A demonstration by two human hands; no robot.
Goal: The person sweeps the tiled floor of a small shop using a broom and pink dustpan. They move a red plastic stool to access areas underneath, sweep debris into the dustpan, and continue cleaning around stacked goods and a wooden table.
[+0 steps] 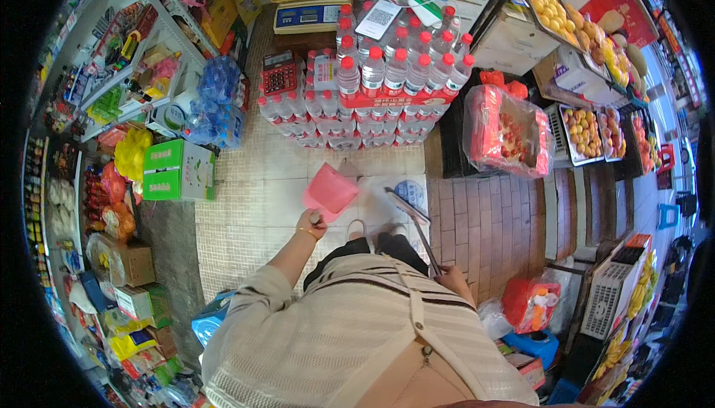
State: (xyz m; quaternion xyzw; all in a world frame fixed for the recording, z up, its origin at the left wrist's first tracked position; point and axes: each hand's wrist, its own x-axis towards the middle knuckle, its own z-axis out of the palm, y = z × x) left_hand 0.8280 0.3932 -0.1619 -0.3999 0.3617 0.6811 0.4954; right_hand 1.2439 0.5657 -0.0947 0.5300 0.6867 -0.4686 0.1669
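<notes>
My left hand (314, 223), with a yellow bangle at its wrist, is closed around the handle end of a pink dustpan (330, 190), whose pan lies in front of it over the pale tiles. My right hand (451, 279) grips the dark stick of a broom (425, 240). The broom's head (406, 207) points forward and left, above the tiles to the right of the dustpan, and looks slightly blurred. A round blue floor sticker (409, 193) shows beside it. My shoes (356, 228) stand between the two tools.
Stacked packs of red-capped water bottles (357, 112) stand ahead, with a red calculator (279, 72) on them and a scale (313, 14) behind. A green-and-white carton (179, 170) and shelves line the left. At right are a plastic-lined red box (508, 134), fruit trays (584, 134) and steps (564, 212).
</notes>
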